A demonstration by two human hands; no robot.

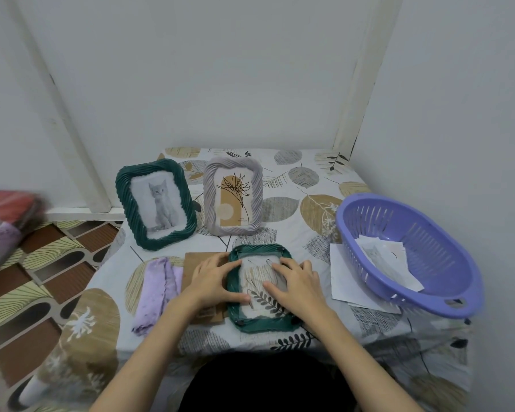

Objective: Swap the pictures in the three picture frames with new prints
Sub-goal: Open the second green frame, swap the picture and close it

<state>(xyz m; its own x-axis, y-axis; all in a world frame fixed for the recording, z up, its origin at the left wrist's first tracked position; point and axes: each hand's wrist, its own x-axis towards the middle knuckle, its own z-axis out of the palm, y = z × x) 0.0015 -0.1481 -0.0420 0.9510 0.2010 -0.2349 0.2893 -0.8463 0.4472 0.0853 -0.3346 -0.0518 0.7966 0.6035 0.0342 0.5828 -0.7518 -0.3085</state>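
Note:
A dark green frame [262,322] lies face down near the table's front edge, with its back off. A clear pane [260,281] rests in its opening, and the tablecloth shows through it. My left hand [217,278] holds the frame's left rim, thumb on the pane. Spread flat, the fingers of my right hand [295,283] press on the pane's right side. A brown backing board [199,260] lies under my left hand. Behind stand a green frame with a cat picture [156,203] and a grey frame with a plant print [234,196].
A purple plastic basket [414,254] holding loose prints [384,260] sits at the right, over white sheets [348,281]. A folded lilac cloth [158,292] lies left of the board. The table stands in a wall corner. Bedding and a patterned floor lie to the left.

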